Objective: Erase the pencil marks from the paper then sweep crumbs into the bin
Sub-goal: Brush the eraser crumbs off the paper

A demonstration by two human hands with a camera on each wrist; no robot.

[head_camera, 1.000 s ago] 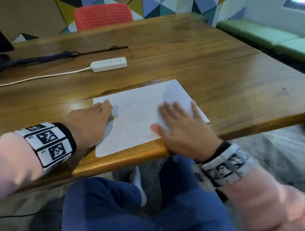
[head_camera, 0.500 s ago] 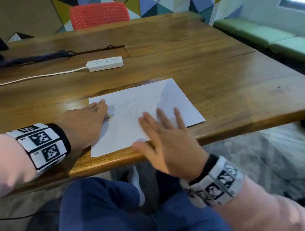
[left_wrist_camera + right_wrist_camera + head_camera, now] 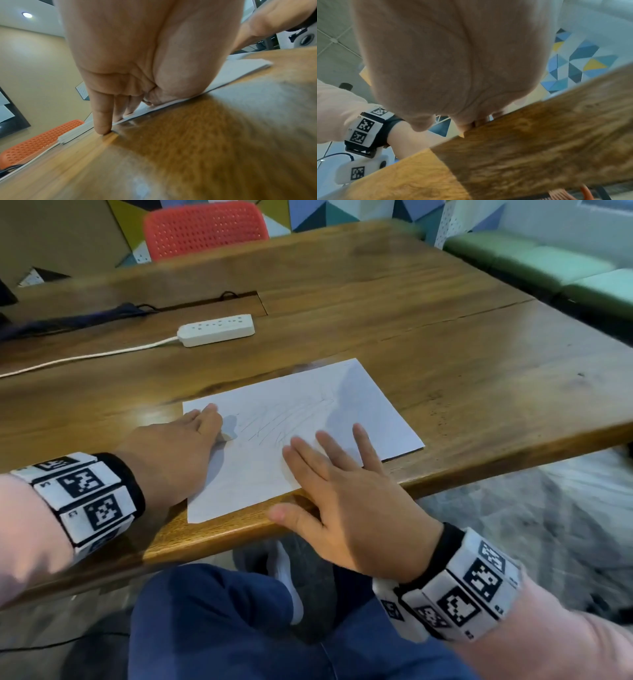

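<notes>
A white sheet of paper (image 3: 359, 405) with faint pencil marks (image 3: 274, 426) lies near the front edge of the wooden table (image 3: 479, 364). My left hand (image 3: 178, 450) lies flat on the sheet's left edge with straight fingers. In the left wrist view the little finger (image 3: 102, 119) touches the wood beside the paper (image 3: 240, 67). My right hand (image 3: 342, 491) lies flat with spread fingers on the sheet's near part, its thumb at the table's edge. The right wrist view shows the palm (image 3: 453, 60) over the table edge (image 3: 539, 135). No bin is in view.
A white power strip (image 3: 216, 330) with its cord lies behind the paper. A red chair (image 3: 205, 229) stands at the far side and green benches (image 3: 548, 268) at the right. Dark cables (image 3: 68, 320) lie at the far left. My knees (image 3: 222, 628) are under the table's front edge.
My right hand has slid flat across the paper from its right half toward the near edge and me. The left hand has stayed on the sheet's left edge.
</notes>
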